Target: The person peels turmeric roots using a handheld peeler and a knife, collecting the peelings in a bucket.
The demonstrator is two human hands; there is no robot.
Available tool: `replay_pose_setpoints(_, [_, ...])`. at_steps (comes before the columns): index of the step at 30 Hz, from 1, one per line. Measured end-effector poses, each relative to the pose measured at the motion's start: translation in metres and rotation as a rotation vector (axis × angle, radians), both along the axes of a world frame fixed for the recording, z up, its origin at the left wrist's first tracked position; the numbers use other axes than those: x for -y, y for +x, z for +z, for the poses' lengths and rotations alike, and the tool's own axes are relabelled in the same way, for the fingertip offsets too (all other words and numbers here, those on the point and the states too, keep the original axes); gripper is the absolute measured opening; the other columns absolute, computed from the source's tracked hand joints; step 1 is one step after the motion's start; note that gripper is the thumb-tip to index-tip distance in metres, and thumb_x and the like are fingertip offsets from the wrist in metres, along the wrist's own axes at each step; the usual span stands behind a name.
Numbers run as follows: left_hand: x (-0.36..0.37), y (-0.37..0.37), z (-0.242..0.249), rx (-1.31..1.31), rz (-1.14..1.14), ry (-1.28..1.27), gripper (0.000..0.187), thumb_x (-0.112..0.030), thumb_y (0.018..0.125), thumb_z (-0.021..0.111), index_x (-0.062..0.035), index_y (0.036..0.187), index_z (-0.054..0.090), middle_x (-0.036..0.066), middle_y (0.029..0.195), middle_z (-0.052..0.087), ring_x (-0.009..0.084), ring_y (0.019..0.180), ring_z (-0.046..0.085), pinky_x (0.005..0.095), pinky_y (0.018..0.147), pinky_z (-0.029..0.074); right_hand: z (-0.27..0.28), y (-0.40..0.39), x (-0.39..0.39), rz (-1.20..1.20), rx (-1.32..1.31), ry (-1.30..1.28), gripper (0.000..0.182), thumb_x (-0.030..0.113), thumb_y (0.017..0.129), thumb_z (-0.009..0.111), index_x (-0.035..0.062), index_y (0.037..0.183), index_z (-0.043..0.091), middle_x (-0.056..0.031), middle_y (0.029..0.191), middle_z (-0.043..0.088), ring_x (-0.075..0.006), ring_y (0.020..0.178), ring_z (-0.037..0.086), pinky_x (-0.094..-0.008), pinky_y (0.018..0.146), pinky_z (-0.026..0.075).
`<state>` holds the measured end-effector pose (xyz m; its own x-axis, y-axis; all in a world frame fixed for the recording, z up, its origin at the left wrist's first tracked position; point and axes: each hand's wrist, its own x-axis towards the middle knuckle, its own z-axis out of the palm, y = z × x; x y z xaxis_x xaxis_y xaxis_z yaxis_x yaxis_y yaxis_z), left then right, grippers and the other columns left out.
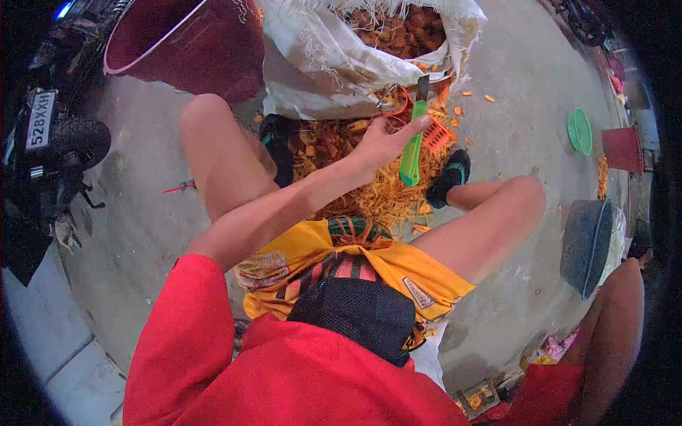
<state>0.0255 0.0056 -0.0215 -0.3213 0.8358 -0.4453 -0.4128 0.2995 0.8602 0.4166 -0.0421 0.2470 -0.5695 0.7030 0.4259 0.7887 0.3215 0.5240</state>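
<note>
My left hand [387, 144] reaches out over a heap of orange peelings and shavings [341, 192]. Its fingers are closed around a green-handled knife [411, 145], whose short dark blade points away from me. Right beside the knife is an orange slatted plastic piece [439, 135]. A red ring-shaped item with metal on it [393, 100] lies just beyond my fingers, by the sack's lower edge. On the right only a bent arm and red sleeve show; my right hand is out of view.
A white woven sack [305, 60] with brownish-orange contents stands ahead, beside a dark red tub [192, 53]. A motorcycle wheel [78, 138] is at the left. To the right are a green basket [580, 132], a dark red bin [622, 150] and a dark basin [586, 248]. Orange pieces dot the floor.
</note>
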Motion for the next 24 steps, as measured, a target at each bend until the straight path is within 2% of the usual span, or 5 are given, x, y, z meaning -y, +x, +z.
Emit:
replay_pose_setpoints(8, [0.002,0.001,0.003,-0.030,0.033,-0.032,0.066,-0.061,0.084,0.076,-0.0057,0.119,0.064,0.004,0.109,0.064,0.0121,0.097,0.056,0.0321,0.085,0.046,-0.008,-0.005,0.000,-0.022,0.026,0.060,0.035,0.049,0.088,0.059,0.0160,0.098,0.063,-0.0057,0.084,0.059,-0.0250,0.073,0.053,-0.0411,0.065,0.042])
replay_pose_setpoints(13, [0.002,0.002,0.003,-0.017,-0.039,-0.134,0.080,-0.062,0.082,0.076,-0.0029,0.131,0.053,0.009,0.118,0.061,0.0159,0.101,0.057,0.0340,0.090,0.046,-0.011,-0.004,0.001,-0.060,0.035,0.138,0.035,0.050,0.088,0.059,0.0164,0.097,0.064,-0.0055,0.082,0.059,-0.0251,0.071,0.053,-0.0412,0.064,0.042])
replay_pose_setpoints(14, [0.003,0.004,0.004,0.001,-0.040,-0.038,0.081,-0.063,0.083,0.075,-0.0033,0.133,0.051,0.009,0.119,0.060,0.0176,0.102,0.057,0.0346,0.090,0.047,-0.013,-0.006,0.000,-0.067,0.034,0.155,0.035,0.050,0.088,0.059,0.0164,0.097,0.064,-0.0055,0.082,0.059,-0.0251,0.071,0.053,-0.0413,0.064,0.042])
replay_pose_setpoints(20, [0.000,0.007,-0.013,-0.046,-0.030,-0.090,0.076,-0.063,0.083,0.075,-0.0044,0.127,0.056,0.006,0.114,0.061,0.0159,0.101,0.055,0.0335,0.087,0.046,-0.012,-0.007,0.006,-0.131,0.062,0.246,0.036,0.051,0.087,0.059,0.0168,0.095,0.064,-0.0054,0.080,0.059,-0.0252,0.069,0.053,-0.0415,0.063,0.042])
replay_pose_setpoints(24, [0.002,0.005,0.007,-0.011,-0.028,-0.151,0.072,-0.062,0.083,0.076,-0.0052,0.125,0.058,0.004,0.109,0.062,0.0142,0.098,0.054,0.0321,0.086,0.045,-0.012,-0.009,0.009,-0.157,0.082,0.296,0.036,0.052,0.087,0.059,0.0171,0.095,0.064,-0.0053,0.079,0.059,-0.0253,0.068,0.053,-0.0416,0.062,0.041])
